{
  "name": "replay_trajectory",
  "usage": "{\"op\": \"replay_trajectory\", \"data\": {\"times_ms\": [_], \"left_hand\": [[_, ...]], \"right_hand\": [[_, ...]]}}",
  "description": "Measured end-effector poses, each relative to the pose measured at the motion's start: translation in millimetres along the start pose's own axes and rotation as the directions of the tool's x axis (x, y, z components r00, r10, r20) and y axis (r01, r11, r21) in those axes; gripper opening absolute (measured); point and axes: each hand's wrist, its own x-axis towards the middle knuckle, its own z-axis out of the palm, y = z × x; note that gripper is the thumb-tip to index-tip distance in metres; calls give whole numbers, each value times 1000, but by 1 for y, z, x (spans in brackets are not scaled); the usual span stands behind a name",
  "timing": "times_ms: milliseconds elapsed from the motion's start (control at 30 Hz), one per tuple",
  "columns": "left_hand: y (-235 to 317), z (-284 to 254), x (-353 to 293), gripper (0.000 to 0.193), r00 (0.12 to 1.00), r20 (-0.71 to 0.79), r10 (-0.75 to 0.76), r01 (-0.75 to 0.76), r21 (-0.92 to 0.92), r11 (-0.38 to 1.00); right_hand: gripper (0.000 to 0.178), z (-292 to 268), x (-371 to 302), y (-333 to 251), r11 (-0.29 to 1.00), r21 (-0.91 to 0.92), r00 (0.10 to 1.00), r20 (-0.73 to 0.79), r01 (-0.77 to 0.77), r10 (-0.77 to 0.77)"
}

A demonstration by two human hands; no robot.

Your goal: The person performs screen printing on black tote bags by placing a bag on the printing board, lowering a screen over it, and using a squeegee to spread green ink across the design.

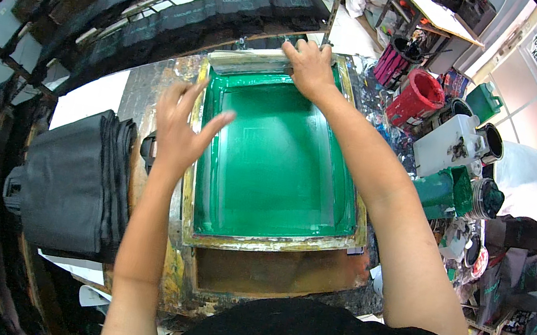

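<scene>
A wooden-framed printing screen [270, 244] lies flat on the table before me, its mesh [271, 154] coated with wet green ink. Across its far end rests a squeegee [247, 62] with a pale, ink-smeared handle. My right hand [310, 69] is closed over the squeegee's right end. Above the screen's left edge hovers my left hand [179, 126], fingers spread and holding nothing. Under that wrist, a black handle-like loop [148, 151] pokes out beside the frame. A stack of black fabric bags [78, 182] lies to the left.
Ink-stained containers crowd the right: a red bucket [416, 98], a white jug [451, 145] and a green tub [436, 192]. Racks of black bags [238, 10] stand behind and left. A person in a white shirt [529, 179] is at the far right.
</scene>
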Motion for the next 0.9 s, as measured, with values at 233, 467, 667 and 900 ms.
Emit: {"op": "replay_trajectory", "data": {"times_ms": [233,467,667,900], "left_hand": [[-59,136,78,78,981,177,86,-139,314,939],[-76,160,76,74,981,103,166,-194,400,896],[-68,150,60,73,972,91,216,-234,442,866],[-38,117,4,69,966,84,245,-258,404,878]], "right_hand": [[33,37,-28,-2,985,-167,994,-91,40,-55],[38,24,-22,1,990,-110,996,-22,84,-87],[35,14,-36,-5,990,-110,995,-35,87,-92],[22,-33,-91,-35,993,-74,996,4,87,-87]]}}
